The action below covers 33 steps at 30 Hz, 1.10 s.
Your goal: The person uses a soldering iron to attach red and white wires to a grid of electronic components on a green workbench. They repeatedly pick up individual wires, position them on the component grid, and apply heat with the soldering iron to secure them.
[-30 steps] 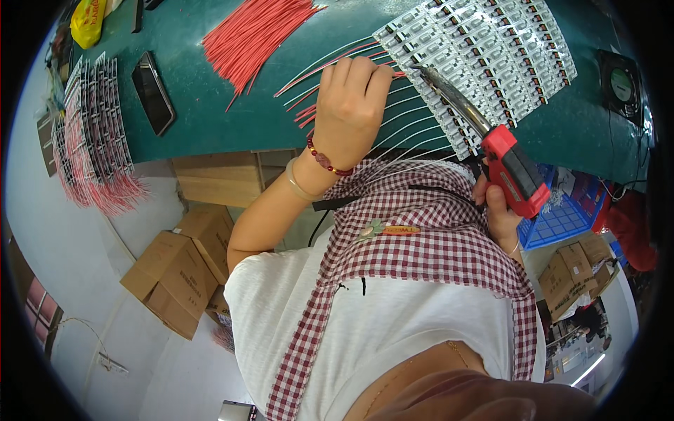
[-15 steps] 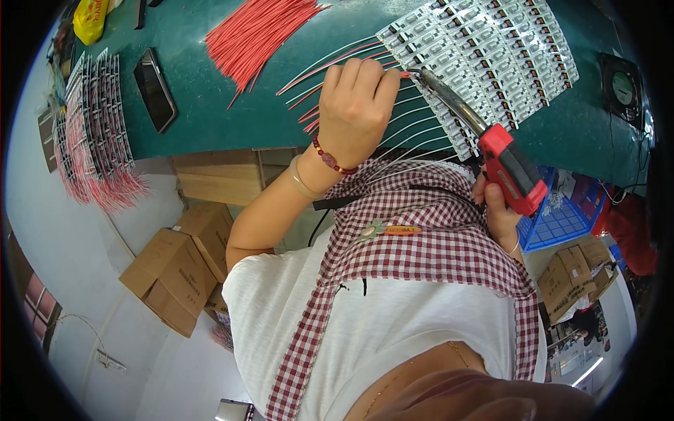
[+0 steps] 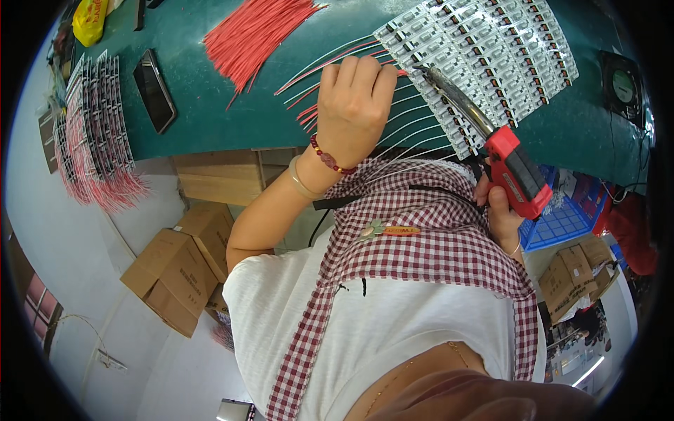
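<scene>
My left hand (image 3: 357, 105) is closed in a pinch at the left edge of the circuit board panel (image 3: 484, 59). A short red wire end (image 3: 402, 72) sticks out past its fingertips; the rest of that wire is hidden behind the hand. My right hand (image 3: 500, 214) is wrapped round the red and black handle of a soldering iron (image 3: 516, 172). The iron's bent tip lies over the panel's edge, a little right of the red wire end. White and red wires (image 3: 414, 130) fan out leftward from the panel's near edge, partly under my left hand.
A bundle of loose red wires (image 3: 256, 38) lies on the green table (image 3: 189, 77), with a phone (image 3: 154, 91) to its left. Wired board panels (image 3: 98, 126) hang over the left edge. A black fan-like device (image 3: 623, 88) stands far right; a blue basket (image 3: 562, 224) and cardboard boxes (image 3: 172, 274) are below.
The soldering iron has shifted slightly right, its tip drawing away from the red wire end. My left hand has moved slightly left, still pinching.
</scene>
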Tool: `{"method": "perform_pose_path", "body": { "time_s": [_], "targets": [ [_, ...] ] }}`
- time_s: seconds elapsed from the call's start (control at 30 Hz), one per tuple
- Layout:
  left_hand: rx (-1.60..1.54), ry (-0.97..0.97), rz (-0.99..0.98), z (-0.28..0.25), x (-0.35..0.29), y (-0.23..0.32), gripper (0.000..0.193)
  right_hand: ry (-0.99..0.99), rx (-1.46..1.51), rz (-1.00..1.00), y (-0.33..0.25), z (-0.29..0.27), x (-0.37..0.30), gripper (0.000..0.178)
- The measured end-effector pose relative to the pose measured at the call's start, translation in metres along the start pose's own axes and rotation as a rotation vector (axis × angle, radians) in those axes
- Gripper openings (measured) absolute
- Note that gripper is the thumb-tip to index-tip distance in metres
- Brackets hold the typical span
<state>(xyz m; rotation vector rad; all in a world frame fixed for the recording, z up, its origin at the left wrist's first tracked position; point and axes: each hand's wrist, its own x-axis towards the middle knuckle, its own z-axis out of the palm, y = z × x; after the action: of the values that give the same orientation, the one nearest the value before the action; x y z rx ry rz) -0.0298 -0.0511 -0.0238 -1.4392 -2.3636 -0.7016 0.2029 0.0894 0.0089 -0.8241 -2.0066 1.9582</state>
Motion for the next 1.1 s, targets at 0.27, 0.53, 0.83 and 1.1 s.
{"method": "perform_pose_path", "body": {
  "time_s": [0.27, 0.53, 0.83, 1.1],
  "targets": [
    [-0.115, 0.015, 0.047, -0.006, -0.004, 0.006, 0.021, 0.004, 0.035, 0.033, 0.003, -0.004, -0.009, 0.055],
    [-0.140, 0.020, 0.037, -0.002, -0.007, 0.009, 0.024, -0.028, -0.035, 0.047, 0.012, -0.010, -0.014, 0.051],
    [-0.158, 0.011, 0.037, 0.001, -0.006, 0.008, 0.021, -0.028, -0.071, 0.032, 0.016, -0.012, -0.016, 0.047],
    [-0.109, 0.027, 0.050, 0.000, -0.006, 0.008, 0.022, -0.020, -0.036, 0.074, 0.011, -0.014, -0.019, 0.060]
  ]
}}
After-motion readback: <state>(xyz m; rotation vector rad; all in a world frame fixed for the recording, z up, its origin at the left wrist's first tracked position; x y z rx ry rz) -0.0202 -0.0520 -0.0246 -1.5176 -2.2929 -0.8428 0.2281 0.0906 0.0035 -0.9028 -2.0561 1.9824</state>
